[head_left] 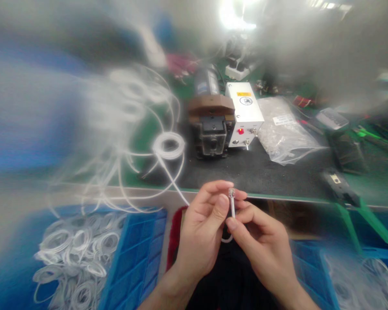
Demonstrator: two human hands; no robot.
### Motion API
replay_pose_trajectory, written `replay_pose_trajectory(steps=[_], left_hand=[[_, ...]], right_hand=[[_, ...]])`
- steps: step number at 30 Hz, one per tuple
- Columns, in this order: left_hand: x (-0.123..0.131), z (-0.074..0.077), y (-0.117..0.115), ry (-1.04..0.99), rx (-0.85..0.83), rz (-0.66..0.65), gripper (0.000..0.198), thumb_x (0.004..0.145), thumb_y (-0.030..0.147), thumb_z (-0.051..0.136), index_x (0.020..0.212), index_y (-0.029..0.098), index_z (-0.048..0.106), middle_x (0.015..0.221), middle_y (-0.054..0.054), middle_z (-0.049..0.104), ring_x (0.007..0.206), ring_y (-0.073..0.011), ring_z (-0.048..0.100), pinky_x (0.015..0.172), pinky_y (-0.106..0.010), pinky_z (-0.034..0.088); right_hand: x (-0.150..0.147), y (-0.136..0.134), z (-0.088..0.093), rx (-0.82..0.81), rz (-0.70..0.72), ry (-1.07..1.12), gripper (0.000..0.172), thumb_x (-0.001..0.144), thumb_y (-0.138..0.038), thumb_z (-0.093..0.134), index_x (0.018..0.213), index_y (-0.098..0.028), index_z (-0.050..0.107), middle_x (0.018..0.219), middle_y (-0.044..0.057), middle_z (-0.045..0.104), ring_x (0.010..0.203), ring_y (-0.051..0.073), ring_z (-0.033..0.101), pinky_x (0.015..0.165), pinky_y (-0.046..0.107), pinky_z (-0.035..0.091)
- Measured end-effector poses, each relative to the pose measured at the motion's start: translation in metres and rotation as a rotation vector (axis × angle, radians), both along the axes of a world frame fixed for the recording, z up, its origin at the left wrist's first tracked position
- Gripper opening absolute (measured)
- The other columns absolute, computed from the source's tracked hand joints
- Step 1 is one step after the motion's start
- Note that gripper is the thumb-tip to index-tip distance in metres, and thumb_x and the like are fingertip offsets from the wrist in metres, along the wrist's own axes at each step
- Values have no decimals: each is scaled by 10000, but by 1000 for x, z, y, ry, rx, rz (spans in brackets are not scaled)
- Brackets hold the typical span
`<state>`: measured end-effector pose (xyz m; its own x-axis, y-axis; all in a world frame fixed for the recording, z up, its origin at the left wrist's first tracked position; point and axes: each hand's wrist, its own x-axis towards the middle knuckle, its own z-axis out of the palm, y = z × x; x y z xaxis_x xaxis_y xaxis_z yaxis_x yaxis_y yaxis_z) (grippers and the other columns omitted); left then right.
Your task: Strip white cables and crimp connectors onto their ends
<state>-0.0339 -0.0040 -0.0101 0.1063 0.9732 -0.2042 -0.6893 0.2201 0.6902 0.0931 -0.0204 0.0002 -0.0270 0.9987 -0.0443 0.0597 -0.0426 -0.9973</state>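
In front of me, my left hand (205, 230) is closed with its thumb and index finger beside a clear modular plug (232, 192). The plug sits on the end of a white cable (233, 209) and points upward. My right hand (261, 241) pinches the cable just below the plug between thumb and fingers. From behind my left hand, the same white cable appears to lead to a coil (168, 145) lying on the bench. Beyond my hands stands a crimping machine (213, 133) with a clear front guard.
A white control box (245, 112) with a red lit switch adjoins the machine. To its right lies a bag of clear plugs (283, 129). Green-handled crimping pliers (345, 198) rest at the bench edge. Blue crates (139, 254) below hold several coiled cables (80, 254). More loose cables (126, 99) spread at left.
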Motion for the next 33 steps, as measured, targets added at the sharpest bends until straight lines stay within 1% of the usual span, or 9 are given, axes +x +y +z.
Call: replay_pose_trajectory(steps=[2, 3, 6, 10, 13, 15, 18, 22, 33], left_hand=[[0, -1, -1, 9, 3, 12, 116, 1085, 269, 713, 1191, 243, 752, 1076, -33, 810, 969, -126, 773, 879, -212, 625], [0, -2, -2, 19, 3, 14, 115, 1077, 257, 724, 1188, 243, 753, 1072, -30, 808, 968, -127, 774, 884, -214, 626], [-1, -4, -3, 54, 14, 17, 118, 1063, 237, 745, 1180, 249, 751, 1066, -26, 804, 957, -131, 773, 847, -207, 627], [-1, -4, -3, 82, 36, 24, 106, 1059, 227, 749, 1164, 245, 749, 1052, -25, 792, 932, -127, 762, 810, -196, 619], [-1, -4, -1, 81, 42, 17, 103, 1059, 228, 749, 1161, 241, 747, 1048, -26, 785, 918, -124, 752, 773, -181, 610], [-1, -5, -1, 84, 44, 10, 95, 1063, 224, 743, 1156, 246, 746, 1044, -19, 784, 911, -116, 746, 786, -177, 608], [-2, -5, -2, 98, 49, 3, 89, 1067, 225, 739, 1152, 249, 745, 1034, -13, 783, 906, -110, 741, 818, -184, 609], [-2, -5, -3, 107, 39, 1, 91, 1056, 236, 754, 1147, 242, 748, 1024, -20, 776, 888, -117, 738, 769, -178, 605], [-2, -6, -2, 79, 31, -2, 98, 1050, 226, 760, 1148, 240, 754, 1018, -19, 766, 884, -112, 736, 803, -183, 600]], right_hand=[[0, -1, 0, -10, 7, 10, 233, 982, -254, 758, 759, -199, 722, 893, 47, 759, 865, 192, 702, 694, 259, 494], [0, -1, 0, -14, 9, 18, 234, 985, -256, 758, 761, -200, 723, 889, 46, 758, 895, 200, 711, 704, 259, 497], [1, -2, -1, -17, 16, 37, 239, 997, -257, 757, 767, -206, 720, 806, 20, 713, 884, 196, 706, 717, 257, 501], [1, -4, -3, -17, 24, 44, 237, 1008, -269, 756, 780, -206, 726, 897, 36, 747, 894, 191, 698, 722, 261, 498], [1, -4, -4, -10, 18, 51, 218, 1010, -262, 760, 798, -221, 732, 804, 12, 688, 945, 204, 699, 746, 259, 498], [2, -5, -5, -6, 17, 59, 211, 1011, -254, 761, 803, -229, 733, 747, -7, 637, 926, 199, 696, 748, 257, 497], [2, -5, -5, -1, 16, 62, 202, 1005, -240, 766, 805, -234, 743, 740, -19, 623, 829, 171, 673, 727, 252, 497], [1, -5, -6, 8, 6, 65, 193, 1003, -227, 767, 811, -241, 753, 739, -33, 626, 711, 136, 616, 708, 240, 501], [0, -5, -3, 17, -12, 59, 200, 982, -215, 781, 787, -237, 746, 725, -22, 644, 685, 143, 606, 687, 240, 516]])
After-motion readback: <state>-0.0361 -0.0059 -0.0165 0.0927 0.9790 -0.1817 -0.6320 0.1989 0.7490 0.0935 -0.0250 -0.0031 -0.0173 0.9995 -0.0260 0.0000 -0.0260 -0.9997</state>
